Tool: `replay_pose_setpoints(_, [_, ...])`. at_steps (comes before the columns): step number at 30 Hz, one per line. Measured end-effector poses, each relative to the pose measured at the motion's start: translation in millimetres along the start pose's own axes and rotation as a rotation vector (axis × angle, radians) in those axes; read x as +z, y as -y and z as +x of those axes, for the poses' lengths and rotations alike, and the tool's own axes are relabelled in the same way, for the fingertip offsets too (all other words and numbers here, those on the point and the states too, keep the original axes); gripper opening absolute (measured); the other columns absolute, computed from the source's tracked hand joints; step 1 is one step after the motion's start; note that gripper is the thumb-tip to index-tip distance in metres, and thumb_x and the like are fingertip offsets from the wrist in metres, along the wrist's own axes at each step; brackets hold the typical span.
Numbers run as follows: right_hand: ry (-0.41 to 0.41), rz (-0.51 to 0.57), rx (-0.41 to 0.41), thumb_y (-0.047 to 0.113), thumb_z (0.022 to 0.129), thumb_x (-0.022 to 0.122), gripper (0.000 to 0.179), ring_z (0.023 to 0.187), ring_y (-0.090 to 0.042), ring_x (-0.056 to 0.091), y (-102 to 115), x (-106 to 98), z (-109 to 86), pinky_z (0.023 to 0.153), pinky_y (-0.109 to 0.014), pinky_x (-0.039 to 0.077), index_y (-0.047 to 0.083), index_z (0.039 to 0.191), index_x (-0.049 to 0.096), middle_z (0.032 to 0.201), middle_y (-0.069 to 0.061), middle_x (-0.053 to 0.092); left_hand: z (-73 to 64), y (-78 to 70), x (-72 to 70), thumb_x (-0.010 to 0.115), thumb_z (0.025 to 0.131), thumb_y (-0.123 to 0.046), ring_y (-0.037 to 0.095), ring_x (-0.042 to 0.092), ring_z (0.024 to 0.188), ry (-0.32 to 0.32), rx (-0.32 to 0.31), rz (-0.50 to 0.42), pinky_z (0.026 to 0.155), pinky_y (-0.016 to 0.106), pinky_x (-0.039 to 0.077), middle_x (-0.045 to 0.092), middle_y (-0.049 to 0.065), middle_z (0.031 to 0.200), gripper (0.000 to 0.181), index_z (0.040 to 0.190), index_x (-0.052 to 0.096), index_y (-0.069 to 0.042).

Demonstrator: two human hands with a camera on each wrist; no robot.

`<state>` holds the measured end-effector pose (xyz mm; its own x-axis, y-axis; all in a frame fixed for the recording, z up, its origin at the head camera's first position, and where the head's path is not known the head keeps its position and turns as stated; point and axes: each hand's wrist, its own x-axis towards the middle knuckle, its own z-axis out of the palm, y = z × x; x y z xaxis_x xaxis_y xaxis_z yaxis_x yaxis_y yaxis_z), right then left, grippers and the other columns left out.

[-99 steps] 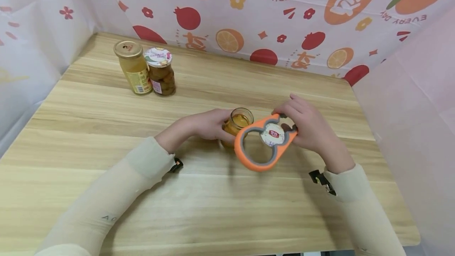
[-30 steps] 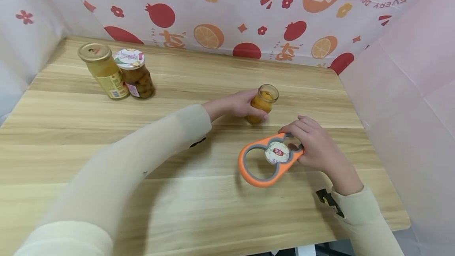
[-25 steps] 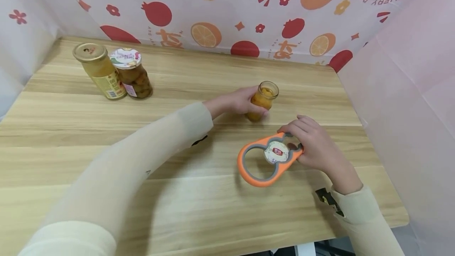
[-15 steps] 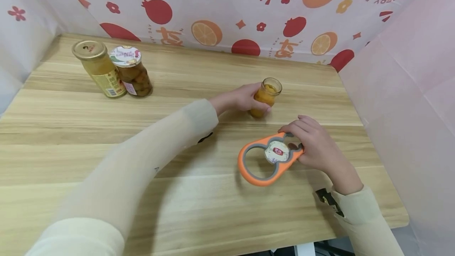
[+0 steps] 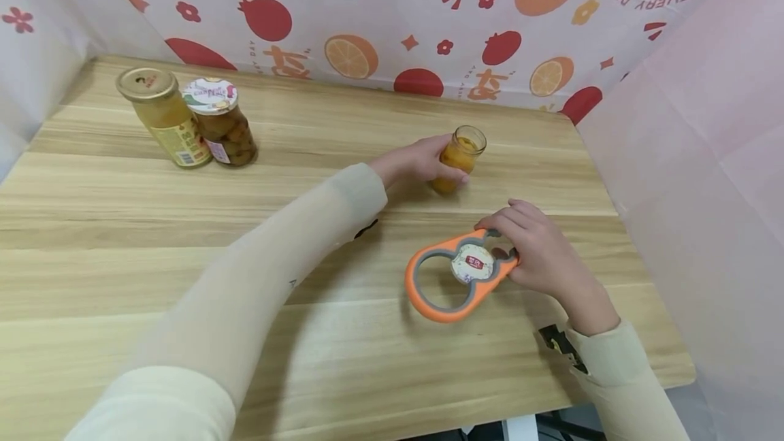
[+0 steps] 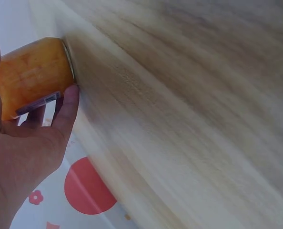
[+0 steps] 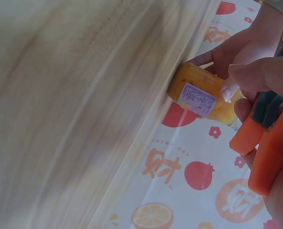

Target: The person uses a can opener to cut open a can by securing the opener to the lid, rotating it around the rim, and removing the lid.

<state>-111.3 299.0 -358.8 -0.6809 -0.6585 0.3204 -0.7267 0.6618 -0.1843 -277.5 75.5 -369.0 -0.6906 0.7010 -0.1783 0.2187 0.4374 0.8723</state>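
Note:
In the head view my left hand (image 5: pixel 425 160) grips an uncapped glass jar (image 5: pixel 458 157) of orange fruit, thumb on the near side and fingers round the far side. The left wrist view shows the jar (image 6: pixel 34 71) with its base close to the tabletop; contact is hard to tell. My right hand (image 5: pixel 535 243) holds an orange and grey jar opener (image 5: pixel 412 284) by its narrow end, above the table and nearer me than the jar. A white printed lid (image 5: pixel 471 263) sits in the opener's middle opening.
A tall gold-lidded jar (image 5: pixel 165 118) and a shorter jar of dark fruit (image 5: pixel 229 131) stand side by side at the back left. The wooden table (image 5: pixel 306 114) meets a printed curtain (image 5: pixel 392 19) at the back and a plain one (image 5: pixel 692 155) at right.
My left hand has carried the fruit jar from the middle of the table toward the back right. My right hand, still holding the opener and lid, has drawn slightly nearer me.

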Motion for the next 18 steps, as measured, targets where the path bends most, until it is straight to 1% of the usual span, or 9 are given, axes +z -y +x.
replay_pose_setpoints(2, [0.0,0.002,0.004,-0.007,0.067,0.072,0.048,0.089,-0.018,0.053,0.3,0.1,-0.6,0.102,-0.041,0.04,0.015,0.109,0.067,0.099,0.004,0.067,1.4,-0.2,0.1,0.075,0.088,-0.04,0.019,0.048,0.118,0.002,0.005,-0.004,0.113,0.039,0.033,0.055,0.001,0.127,0.065,0.14,0.043,-0.019])
replay_pose_setpoints(4, [-0.004,0.001,0.002,-0.008,0.066,0.072,0.048,0.091,-0.019,0.055,0.6,0.0,-1.1,0.103,-0.045,0.041,0.015,0.109,0.068,0.099,0.004,0.067,2.4,-0.1,0.0,0.075,0.088,-0.04,0.02,0.047,0.118,0.005,0.013,-0.013,0.112,0.039,0.033,0.054,0.002,0.127,0.065,0.141,0.043,-0.019])
replay_pose_setpoints(5, [-0.004,-0.002,0.001,-0.008,0.066,0.072,0.048,0.092,-0.019,0.057,0.9,0.0,-1.4,0.106,-0.047,0.04,0.015,0.109,0.068,0.099,0.003,0.067,2.7,0.0,-0.1,0.075,0.088,-0.04,0.02,0.047,0.117,0.006,0.014,-0.02,0.112,0.039,0.033,0.054,0.002,0.127,0.065,0.141,0.043,-0.019])
replay_pose_setpoints(9, [-0.004,-0.005,0.003,-0.008,0.066,0.071,0.048,0.093,-0.02,0.058,2.0,-1.5,-2.1,0.107,-0.05,0.039,0.015,0.109,0.067,0.1,0.003,0.068,3.6,1.0,-0.8,0.076,0.088,-0.039,0.02,0.047,0.118,0.006,0.013,-0.043,0.112,0.039,0.033,0.054,0.001,0.127,0.065,0.141,0.043,-0.02])
replay_pose_setpoints(15, [-0.007,0.002,0.005,-0.007,0.068,0.068,0.046,0.09,-0.019,0.056,2.4,-4.0,-0.1,0.105,-0.045,0.039,0.013,0.109,0.067,0.099,0.002,0.068,5.9,2.9,0.8,0.076,0.088,-0.039,0.019,0.046,0.121,-0.003,-0.009,-0.057,0.115,0.04,0.031,0.053,0.0,0.132,0.068,0.143,0.041,-0.02])
replay_pose_setpoints(18, [-0.02,0.0,-0.006,-0.007,0.066,0.068,0.046,0.09,-0.02,0.057,2.1,-5.2,1.1,0.106,-0.049,0.039,0.013,0.108,0.068,0.098,0.002,0.068,6.4,3.5,3.0,0.077,0.088,-0.032,0.02,0.044,0.125,-0.008,-0.001,-0.08,0.117,0.04,0.027,0.051,0.002,0.136,0.07,0.145,0.039,-0.019])
